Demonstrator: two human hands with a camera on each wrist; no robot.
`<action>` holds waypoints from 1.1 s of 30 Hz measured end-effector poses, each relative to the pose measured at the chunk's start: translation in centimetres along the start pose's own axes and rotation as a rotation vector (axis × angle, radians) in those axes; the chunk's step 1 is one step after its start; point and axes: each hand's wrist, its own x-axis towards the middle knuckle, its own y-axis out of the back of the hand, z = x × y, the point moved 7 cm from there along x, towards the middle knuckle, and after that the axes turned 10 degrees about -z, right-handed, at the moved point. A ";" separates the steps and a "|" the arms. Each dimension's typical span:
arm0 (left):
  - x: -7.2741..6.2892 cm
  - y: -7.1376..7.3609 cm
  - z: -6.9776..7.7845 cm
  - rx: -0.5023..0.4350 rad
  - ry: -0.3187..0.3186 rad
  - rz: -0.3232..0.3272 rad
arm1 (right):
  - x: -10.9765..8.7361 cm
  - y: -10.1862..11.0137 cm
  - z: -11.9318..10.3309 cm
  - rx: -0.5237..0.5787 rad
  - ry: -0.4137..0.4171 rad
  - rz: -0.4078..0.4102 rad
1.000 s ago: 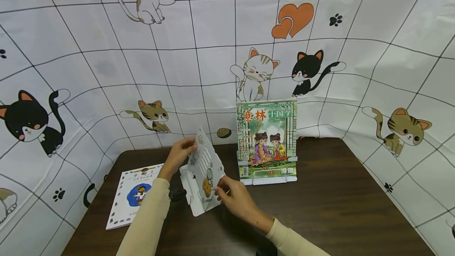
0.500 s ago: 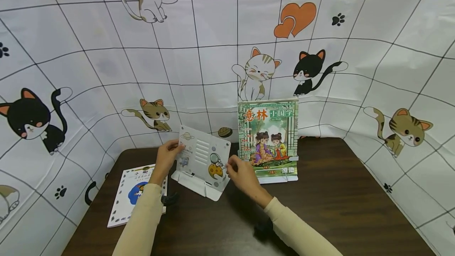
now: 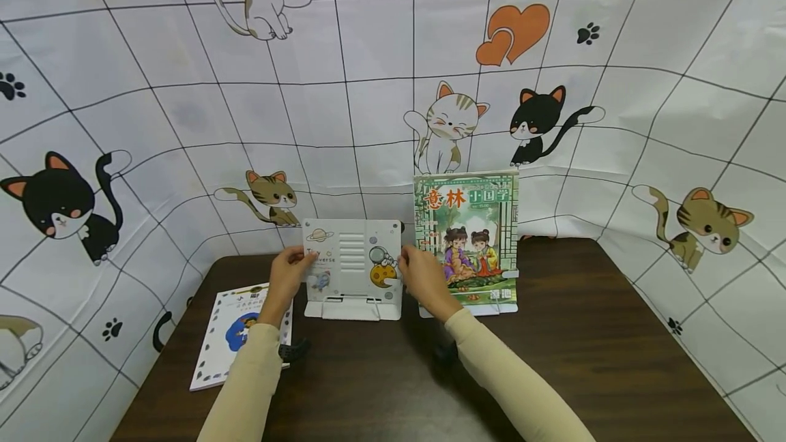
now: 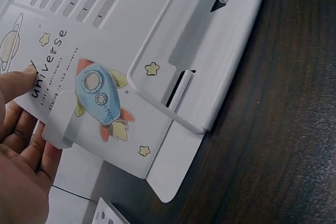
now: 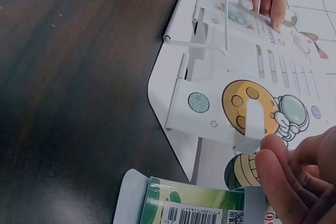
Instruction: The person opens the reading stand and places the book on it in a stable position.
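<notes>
A white book stand with a slotted back panel and cartoon space prints stands upright on the table, facing front. My left hand pinches the panel's left edge; the thumb lies on the printed front and the other fingers go behind, above a white page clip. At the right edge, my right hand holds the stand with bent fingers, its fingertips right at the other page clip. A wire rest is raised at the stand's front foot.
Close on the right, a green magazine stands in another white stand. A white picture book lies flat on the left, partly behind the left forearm. The dark wooden table backs onto a cat-print cloth.
The book stand has turned from angled sideways to facing front, and its base has moved back on the table. Both hands stay at its edges and move with it.
</notes>
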 end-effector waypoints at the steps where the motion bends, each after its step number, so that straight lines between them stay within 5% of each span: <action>1: 0.0 0.0 -0.1 0.001 0.002 0.000 | 0.1 0.0 0.0 -0.004 -0.003 0.002; 23: -0.5 0.0 -0.4 -0.010 -0.024 -0.001 | 0.6 -0.2 0.4 0.020 -0.045 -0.012; 33: -1.8 1.0 -0.3 0.044 -0.078 -0.021 | -0.7 0.2 -0.7 -0.011 -0.017 0.027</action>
